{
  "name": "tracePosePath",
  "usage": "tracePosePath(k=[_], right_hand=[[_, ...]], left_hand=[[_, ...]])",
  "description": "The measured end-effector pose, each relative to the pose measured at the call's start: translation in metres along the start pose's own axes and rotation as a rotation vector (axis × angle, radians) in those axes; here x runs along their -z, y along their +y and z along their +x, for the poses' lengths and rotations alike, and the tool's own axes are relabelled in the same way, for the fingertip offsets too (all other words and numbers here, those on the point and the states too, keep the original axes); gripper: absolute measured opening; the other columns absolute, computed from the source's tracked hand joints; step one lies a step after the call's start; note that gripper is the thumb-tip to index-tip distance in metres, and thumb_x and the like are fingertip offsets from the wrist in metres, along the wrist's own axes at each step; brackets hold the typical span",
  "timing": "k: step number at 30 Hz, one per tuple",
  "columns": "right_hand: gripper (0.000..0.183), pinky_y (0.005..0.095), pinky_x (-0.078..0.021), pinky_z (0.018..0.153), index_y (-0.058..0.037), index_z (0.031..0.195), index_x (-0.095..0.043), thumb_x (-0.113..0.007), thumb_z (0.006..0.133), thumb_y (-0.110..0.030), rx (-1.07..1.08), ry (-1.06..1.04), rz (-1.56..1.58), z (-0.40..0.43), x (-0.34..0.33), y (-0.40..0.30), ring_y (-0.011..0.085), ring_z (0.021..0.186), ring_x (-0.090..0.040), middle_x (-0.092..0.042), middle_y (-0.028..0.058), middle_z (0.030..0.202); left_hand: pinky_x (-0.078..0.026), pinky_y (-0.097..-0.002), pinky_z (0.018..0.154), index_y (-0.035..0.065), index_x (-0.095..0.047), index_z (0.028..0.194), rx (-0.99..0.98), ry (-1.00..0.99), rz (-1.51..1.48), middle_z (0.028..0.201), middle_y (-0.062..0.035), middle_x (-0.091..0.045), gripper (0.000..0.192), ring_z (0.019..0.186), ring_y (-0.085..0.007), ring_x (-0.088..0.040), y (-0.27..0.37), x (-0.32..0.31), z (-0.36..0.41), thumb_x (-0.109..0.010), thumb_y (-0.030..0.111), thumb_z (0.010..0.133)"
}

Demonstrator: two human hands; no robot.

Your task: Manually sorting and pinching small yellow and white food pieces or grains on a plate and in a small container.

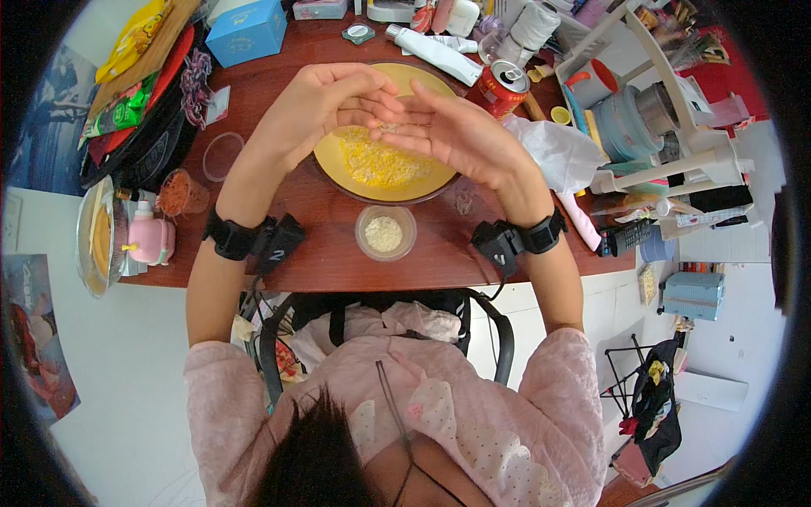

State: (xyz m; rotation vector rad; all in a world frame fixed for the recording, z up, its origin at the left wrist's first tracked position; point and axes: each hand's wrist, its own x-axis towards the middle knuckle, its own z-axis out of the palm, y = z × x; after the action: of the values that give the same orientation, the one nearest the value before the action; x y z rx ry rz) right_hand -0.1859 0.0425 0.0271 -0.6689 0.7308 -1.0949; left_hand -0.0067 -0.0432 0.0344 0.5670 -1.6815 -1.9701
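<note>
Over a yellow plate (pixel 332 168) with a dark rim, my left hand (pixel 345 101) and my right hand (pixel 443 130) meet at the fingers. A small pale crumbly clump (pixel 388 128) lies on the fingers of my right hand. My left fingers are curled above it; whether they touch it is unclear. Yellow and whitish crumbs or grains (pixel 383 161) cover part of the plate. Nearer to me stands a small clear plastic cup (pixel 386 233) with pale grains inside. Black straps with small devices sit on both wrists.
A red drink can (pixel 498 89), white tubes (pixel 437 54) and a crumpled white bag (pixel 554 152) lie right of the plate. At left are a plastic cup of orange-brown crumbs (pixel 184 192), a pink bottle (pixel 151 237) and a clear ring-shaped lid (pixel 223 156). A white rack (pixel 678 168) edges the right side.
</note>
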Motion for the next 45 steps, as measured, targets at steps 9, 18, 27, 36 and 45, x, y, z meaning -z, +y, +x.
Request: tracePosePath(k=[9, 18, 27, 36, 45], right_hand=[[0.037, 0.0276, -0.0506, 0.088, 0.0132, 0.109, -0.050, -0.051, 0.093, -0.020, 0.088, 0.101, -0.174, 0.000, 0.007, -0.008, 0.0241, 0.096, -0.061, -0.058, 0.0193, 0.102], [0.036, 0.0242, -0.0489, 0.087, 0.0107, 0.113, -0.052, -0.053, 0.092, -0.018, 0.095, 0.075, -0.478, 0.002, 0.011, -0.004, 0.0170, 0.100, -0.059, -0.059, 0.0140, 0.108], [0.034, 0.0242, -0.0473, 0.091, 0.0081, 0.116, -0.052, -0.051, 0.093, -0.016, 0.045, 0.044, -0.645, 0.003, 0.015, -0.006, 0.0151, 0.101, -0.058, -0.058, 0.0122, 0.110], [0.031, 0.0241, -0.0470, 0.091, 0.0070, 0.113, -0.054, -0.050, 0.092, -0.016, 0.044, 0.032, -0.663, 0.002, 0.016, -0.006, 0.0148, 0.101, -0.059, -0.058, 0.0114, 0.109], [0.030, 0.0245, -0.0461, 0.092, 0.0064, 0.112, -0.055, -0.050, 0.092, -0.016, 0.062, 0.022, -0.658, 0.001, 0.017, -0.005, 0.0146, 0.100, -0.059, -0.059, 0.0107, 0.107]], left_hand=[[-0.051, -0.0201, 0.071, -0.0047, -0.057, 0.109, 0.112, 0.036, -0.021, 0.099, -0.0114, -0.066, 0.032, 0.083, -0.0107, -0.063, -0.002, 0.009, -0.010, -0.046, 0.020, 0.093], [-0.053, -0.0209, 0.068, -0.0070, -0.058, 0.106, 0.193, 0.082, -0.003, 0.092, -0.0135, -0.067, 0.038, 0.076, -0.0132, -0.066, -0.010, 0.009, -0.009, -0.048, 0.027, 0.094], [-0.053, -0.0246, 0.080, -0.0095, -0.055, 0.112, 0.137, 0.008, -0.078, 0.103, -0.0186, -0.064, 0.040, 0.090, -0.0178, -0.066, -0.016, 0.007, -0.010, -0.043, 0.024, 0.095], [-0.053, -0.0257, 0.080, -0.0082, -0.057, 0.109, 0.175, 0.037, -0.039, 0.100, -0.0169, -0.065, 0.033, 0.088, -0.0166, -0.066, -0.016, 0.003, -0.010, -0.051, 0.019, 0.092], [-0.054, -0.0265, 0.080, -0.0074, -0.058, 0.108, 0.146, 0.004, -0.122, 0.099, -0.0168, -0.066, 0.031, 0.087, -0.0168, -0.066, -0.017, 0.002, -0.011, -0.050, 0.018, 0.092]])
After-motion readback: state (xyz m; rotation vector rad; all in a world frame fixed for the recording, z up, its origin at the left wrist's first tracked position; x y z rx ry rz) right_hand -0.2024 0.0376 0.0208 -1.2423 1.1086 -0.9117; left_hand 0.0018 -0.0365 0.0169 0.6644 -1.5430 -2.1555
